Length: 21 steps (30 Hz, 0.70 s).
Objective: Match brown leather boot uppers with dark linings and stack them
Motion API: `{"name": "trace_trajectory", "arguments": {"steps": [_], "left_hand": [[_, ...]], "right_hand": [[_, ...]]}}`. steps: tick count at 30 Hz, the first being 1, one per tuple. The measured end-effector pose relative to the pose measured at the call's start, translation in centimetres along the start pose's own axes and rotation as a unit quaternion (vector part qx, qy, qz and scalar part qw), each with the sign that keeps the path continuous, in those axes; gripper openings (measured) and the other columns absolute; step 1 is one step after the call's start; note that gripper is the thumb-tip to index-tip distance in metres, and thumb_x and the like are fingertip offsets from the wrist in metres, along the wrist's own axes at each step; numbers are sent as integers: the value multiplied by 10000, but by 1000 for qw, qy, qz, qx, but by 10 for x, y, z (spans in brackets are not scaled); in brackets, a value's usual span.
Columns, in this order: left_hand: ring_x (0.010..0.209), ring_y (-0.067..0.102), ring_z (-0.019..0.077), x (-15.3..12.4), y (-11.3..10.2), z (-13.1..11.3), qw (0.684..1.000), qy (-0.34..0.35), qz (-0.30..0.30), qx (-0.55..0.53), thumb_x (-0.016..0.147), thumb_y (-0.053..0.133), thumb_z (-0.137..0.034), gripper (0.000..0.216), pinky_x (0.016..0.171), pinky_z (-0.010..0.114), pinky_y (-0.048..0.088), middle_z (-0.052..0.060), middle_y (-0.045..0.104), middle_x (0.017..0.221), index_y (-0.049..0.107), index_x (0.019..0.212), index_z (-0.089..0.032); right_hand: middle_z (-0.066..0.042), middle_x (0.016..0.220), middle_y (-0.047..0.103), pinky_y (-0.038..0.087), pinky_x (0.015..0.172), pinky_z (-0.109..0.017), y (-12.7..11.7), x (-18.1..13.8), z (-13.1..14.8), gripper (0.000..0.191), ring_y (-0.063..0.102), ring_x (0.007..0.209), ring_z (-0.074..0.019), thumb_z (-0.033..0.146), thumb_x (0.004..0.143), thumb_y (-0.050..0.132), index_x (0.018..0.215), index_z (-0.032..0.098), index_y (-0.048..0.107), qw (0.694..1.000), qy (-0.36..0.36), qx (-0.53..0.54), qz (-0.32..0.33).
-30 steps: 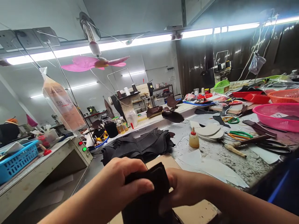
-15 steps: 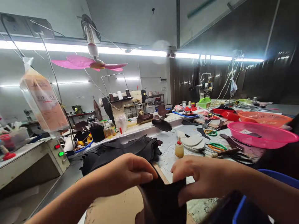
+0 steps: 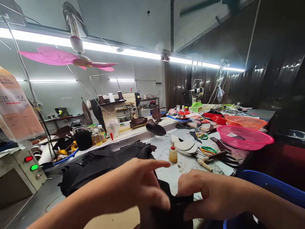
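Observation:
A floppy black piece of leather-like material (image 3: pixel 176 203) hangs between my hands, close to my body. My right hand (image 3: pixel 207 194) pinches its upper right edge, thumb in front and fingers behind. On its left side, my left hand (image 3: pixel 147 187) has the index finger stretched out and the thumb apart, near the surface; its other fingers are hidden. Below lies a beige board (image 3: pixel 114 221), partly covered. Just beyond my hands stands a small glue bottle (image 3: pixel 173 156) with a red cap. A pile of black cut pieces (image 3: pixel 105 162) lies to the left.
White rounded pieces (image 3: pixel 187 146) and green-and-orange-handled tools (image 3: pixel 207 149) lie on the worktable. Farther right is a pink basin (image 3: pixel 245 143), with a blue bin (image 3: pixel 274 184) below. A sewing machine (image 3: pixel 107 114) stands behind the ledge, and a pink fan (image 3: pixel 83 60) hangs above.
My left hand has loosened its pinch on the black piece, its index finger now stretched out. My right hand keeps hold. The view has turned right.

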<state>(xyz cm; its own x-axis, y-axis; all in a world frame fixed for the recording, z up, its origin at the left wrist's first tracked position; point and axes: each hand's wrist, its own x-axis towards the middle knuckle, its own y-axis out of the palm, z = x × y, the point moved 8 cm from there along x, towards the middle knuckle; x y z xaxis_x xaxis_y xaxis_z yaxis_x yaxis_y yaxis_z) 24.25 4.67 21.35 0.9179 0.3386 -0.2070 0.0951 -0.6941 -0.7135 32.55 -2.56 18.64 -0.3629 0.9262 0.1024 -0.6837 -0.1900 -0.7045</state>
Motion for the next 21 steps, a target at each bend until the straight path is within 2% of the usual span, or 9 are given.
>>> {"name": "trace_trajectory", "arguments": {"steps": [1,3,5,8,11,15,18,21], "left_hand": [[744,632,164,-6,3,2,1000,-13,23,14,652,742,-361,743,607,215,437,-46,707,867,452,1336,-379],[715,623,162,-12,6,7,995,-36,37,83,572,773,-275,721,549,197,407,-52,703,878,547,1248,-386],[626,581,147,-13,10,14,988,-64,38,135,566,753,-269,477,455,190,339,-54,678,781,680,1034,-326],[579,527,130,-10,12,21,984,-91,27,148,615,703,-289,194,425,190,288,-57,630,677,696,806,-259],[611,547,140,-8,9,18,985,-77,-7,153,650,662,-280,178,502,204,352,-42,650,724,694,825,-261],[626,567,146,-14,5,16,988,-70,-18,138,668,642,-264,232,535,210,385,-34,671,763,696,892,-284],[601,550,132,-22,6,13,990,-63,-2,129,666,614,-194,255,515,199,374,-45,671,742,688,893,-281],[562,526,124,-27,11,12,990,-60,-6,128,698,563,-165,206,484,202,358,-42,657,705,681,837,-260]], "right_hand": [[18,658,593,415,645,-203,-1,0,-1,110,523,673,-116,269,781,684,785,166,725,1000,1,-1,1],[12,729,635,431,706,-205,0,0,-1,143,563,739,-128,241,787,672,902,182,733,1000,8,7,12],[6,812,669,437,765,-211,-1,1,-2,215,588,819,-143,211,796,651,999,202,722,999,19,15,24],[-9,901,681,447,769,-217,-7,2,-1,228,599,848,-155,220,803,627,1010,212,722,999,40,-1,17],[-25,938,667,445,723,-210,-12,4,-1,215,587,856,-167,277,800,647,989,213,725,998,54,-41,-4],[4,757,611,403,619,-192,-7,9,0,254,537,735,-139,429,782,679,868,194,722,998,45,-48,-14],[7,722,581,384,608,-192,-1,10,0,214,508,706,-124,375,828,621,828,177,705,997,43,-64,2],[-2,777,603,379,600,-198,3,11,-2,187,519,733,-134,334,818,613,888,184,699,994,78,-69,23]]}}
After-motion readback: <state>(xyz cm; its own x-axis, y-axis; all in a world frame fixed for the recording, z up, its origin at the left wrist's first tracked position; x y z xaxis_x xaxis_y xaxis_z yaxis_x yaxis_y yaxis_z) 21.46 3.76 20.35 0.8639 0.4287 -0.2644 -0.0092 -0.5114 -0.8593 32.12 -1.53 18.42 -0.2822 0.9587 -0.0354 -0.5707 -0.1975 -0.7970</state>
